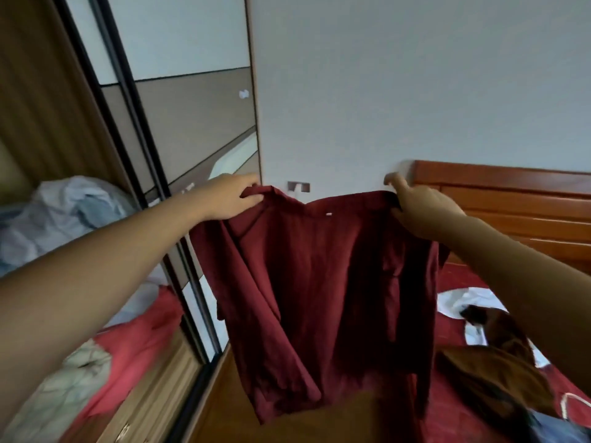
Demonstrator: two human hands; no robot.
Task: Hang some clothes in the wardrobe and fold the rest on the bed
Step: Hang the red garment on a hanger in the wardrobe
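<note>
Currently: person holds a dark red shirt (pixel 319 266) up in the air, spread wide between two hands.
Left hand (pixel 230 198): arm stretched forward, fingers curled over the shirt's top left corner, by the collar fold.
Right hand (pixel 422 209): thumb and fingers pinch the top right corner; index finger sticks up, off the cloth.
Hands spacing: well apart, roughly level, one at each shoulder of the shirt.
Shirt state: hangs free from its top edge, creased, left side folded in on itself; small white tag near the neckline; lower hem blurred.
Shirt location: in front of the wall (pixel 415 91), between wardrobe and bed; brown wood (pixel 224 410) below it, floor or bed frame, cannot tell.
Bed (pixel 454 279): right side, red cover, wooden headboard (pixel 511 199) against the wall.
On bed: white garment (pixel 460 298) and brown garment (pixel 492 372), both crumpled, brown partly over the white; something blue at the bottom right corner, too cropped to tell.
Wardrobe (pixel 192 123): left side, dark-framed sliding doors, glossy panels.
Left edge: pale blue-white bundle (pixel 64 206) above a red cover and a quilted cream piece; reflection or real, cannot tell.
Wall socket (pixel 299 186): just behind the shirt's top edge, between the two hands.
</note>
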